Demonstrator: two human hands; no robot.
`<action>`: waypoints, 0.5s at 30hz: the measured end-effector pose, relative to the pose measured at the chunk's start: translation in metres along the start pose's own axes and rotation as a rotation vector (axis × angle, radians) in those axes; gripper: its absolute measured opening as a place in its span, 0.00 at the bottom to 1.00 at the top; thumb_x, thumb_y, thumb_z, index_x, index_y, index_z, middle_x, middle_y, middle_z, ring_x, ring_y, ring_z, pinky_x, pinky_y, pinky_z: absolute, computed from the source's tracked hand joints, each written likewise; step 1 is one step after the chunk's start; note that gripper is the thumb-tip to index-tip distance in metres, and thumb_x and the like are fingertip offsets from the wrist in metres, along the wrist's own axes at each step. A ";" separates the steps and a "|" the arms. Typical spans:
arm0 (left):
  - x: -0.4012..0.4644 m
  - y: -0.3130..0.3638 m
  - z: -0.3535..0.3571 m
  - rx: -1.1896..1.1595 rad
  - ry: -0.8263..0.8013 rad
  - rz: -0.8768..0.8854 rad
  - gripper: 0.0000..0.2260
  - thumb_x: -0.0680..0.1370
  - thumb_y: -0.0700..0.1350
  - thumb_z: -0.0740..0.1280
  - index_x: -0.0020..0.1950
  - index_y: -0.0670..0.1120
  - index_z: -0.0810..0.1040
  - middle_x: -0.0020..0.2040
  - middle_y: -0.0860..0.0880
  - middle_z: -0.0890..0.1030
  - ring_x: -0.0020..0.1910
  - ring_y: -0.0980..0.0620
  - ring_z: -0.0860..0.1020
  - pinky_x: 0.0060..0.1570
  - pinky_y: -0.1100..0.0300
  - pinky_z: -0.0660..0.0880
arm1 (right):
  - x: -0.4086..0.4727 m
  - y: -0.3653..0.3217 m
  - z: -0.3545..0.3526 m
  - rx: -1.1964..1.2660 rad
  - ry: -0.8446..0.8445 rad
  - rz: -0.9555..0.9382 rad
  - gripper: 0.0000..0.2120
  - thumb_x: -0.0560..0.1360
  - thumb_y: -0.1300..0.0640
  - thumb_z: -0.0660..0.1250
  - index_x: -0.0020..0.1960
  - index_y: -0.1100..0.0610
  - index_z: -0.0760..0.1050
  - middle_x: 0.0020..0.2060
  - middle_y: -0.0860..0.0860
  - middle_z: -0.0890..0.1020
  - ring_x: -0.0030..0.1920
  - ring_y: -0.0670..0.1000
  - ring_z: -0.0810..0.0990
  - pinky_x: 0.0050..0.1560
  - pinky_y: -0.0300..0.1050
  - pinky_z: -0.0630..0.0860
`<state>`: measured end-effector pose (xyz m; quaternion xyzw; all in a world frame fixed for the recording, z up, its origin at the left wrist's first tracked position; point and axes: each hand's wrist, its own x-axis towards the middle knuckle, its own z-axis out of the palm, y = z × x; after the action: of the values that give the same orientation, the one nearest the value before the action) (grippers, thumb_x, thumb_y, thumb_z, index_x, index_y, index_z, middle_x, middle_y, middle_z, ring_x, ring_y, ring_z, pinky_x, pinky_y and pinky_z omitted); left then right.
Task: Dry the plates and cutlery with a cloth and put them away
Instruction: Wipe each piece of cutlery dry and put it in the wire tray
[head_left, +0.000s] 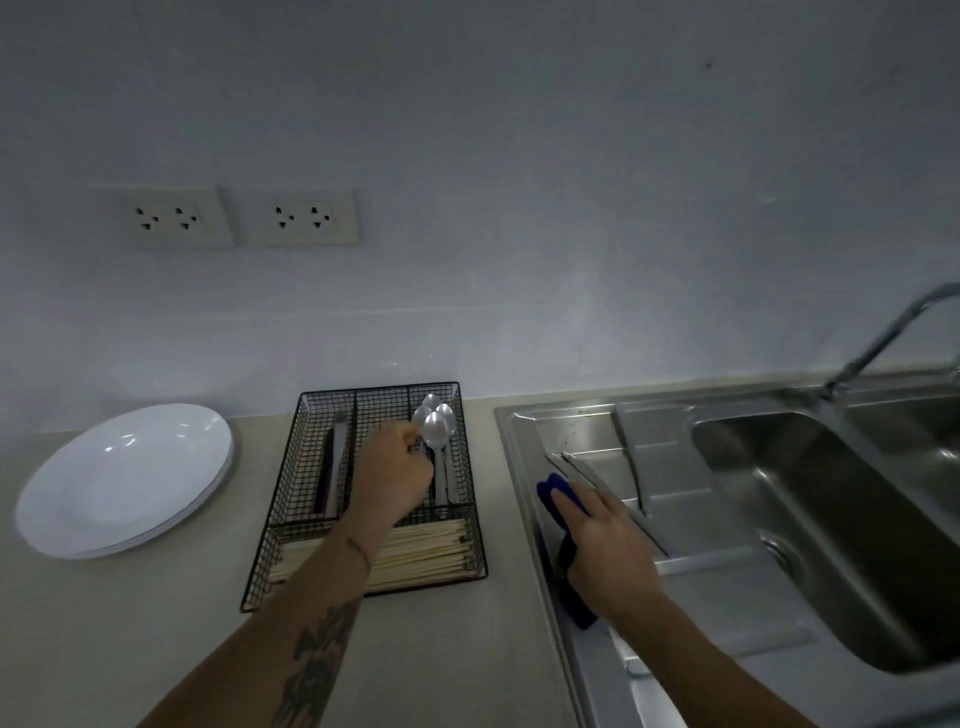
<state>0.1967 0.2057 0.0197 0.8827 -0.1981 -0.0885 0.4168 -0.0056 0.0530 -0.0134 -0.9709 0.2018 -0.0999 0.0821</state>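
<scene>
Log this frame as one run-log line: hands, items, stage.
left hand: placing spoon in wire tray | right hand: holds blue cloth, on knives at drainboard | plates: stacked

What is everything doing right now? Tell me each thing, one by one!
Left hand: curled around a spoon handle over the wire tray.
Right hand: holding the blue cloth on the drainboard.
Spoons: lying in the tray's right compartment.
Wire tray: on the counter.
Chopsticks: lying across the tray's front compartment.
Plates: stacked on the counter.
Knives: lying on the drainboard.
Faucet: no water seen.
</scene>
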 end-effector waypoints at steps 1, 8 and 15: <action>-0.006 0.008 0.014 -0.002 -0.048 0.028 0.13 0.75 0.33 0.62 0.53 0.48 0.78 0.46 0.51 0.79 0.43 0.51 0.77 0.34 0.64 0.70 | -0.008 0.006 -0.003 0.006 -0.009 0.024 0.38 0.57 0.67 0.75 0.67 0.56 0.73 0.62 0.52 0.77 0.58 0.57 0.76 0.54 0.48 0.78; -0.043 0.047 0.119 0.045 -0.356 0.097 0.19 0.75 0.36 0.63 0.64 0.45 0.79 0.62 0.47 0.80 0.61 0.48 0.77 0.60 0.60 0.73 | -0.055 0.064 -0.023 0.007 0.013 0.183 0.35 0.64 0.67 0.71 0.70 0.54 0.70 0.64 0.51 0.75 0.63 0.56 0.72 0.61 0.48 0.75; -0.063 0.078 0.213 0.204 -0.371 -0.053 0.09 0.77 0.46 0.62 0.42 0.43 0.79 0.45 0.44 0.83 0.48 0.42 0.82 0.46 0.55 0.77 | -0.073 0.123 -0.026 0.008 -0.025 0.211 0.37 0.66 0.67 0.67 0.73 0.52 0.66 0.68 0.50 0.71 0.66 0.53 0.67 0.63 0.42 0.67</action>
<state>0.0497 0.0379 -0.0566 0.8939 -0.2562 -0.2396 0.2792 -0.1232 -0.0318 -0.0245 -0.9450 0.3016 -0.0793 0.0987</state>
